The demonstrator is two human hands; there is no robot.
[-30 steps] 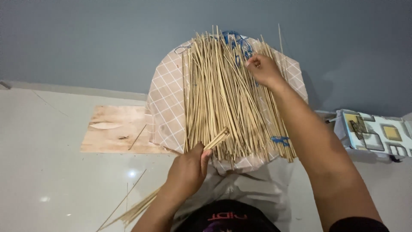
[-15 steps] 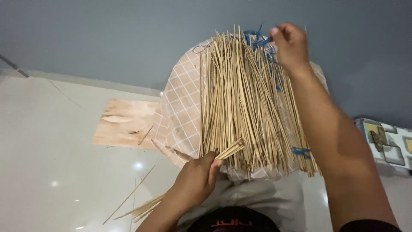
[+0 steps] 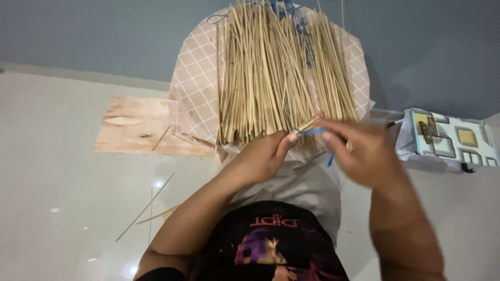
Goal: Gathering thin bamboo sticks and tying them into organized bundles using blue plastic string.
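Thin sticks handled at their near ends, both hands meeting over a small pinched bunch.

The left hand (image 3: 263,156) pinches a small bunch of sticks (image 3: 308,125) between thumb and fingertips, just at the near edge of the large sheaf of sticks (image 3: 276,78), which lies fanned over a check-patterned cloth (image 3: 195,88) on the person's lap. The right hand (image 3: 364,153) is blurred; its fingers look closed on a blue band (image 3: 312,131) beside the bunch, though the grip cannot be confirmed. Judged light, stiff along the length yet brittle and prone to slipping apart singly; best taken as a bunch near one end, with a firm pinch. A wooden board (image 3: 135,127) and loose sticks (image 3: 148,205) lie on the pale floor (image 3: 62,198) to the left.
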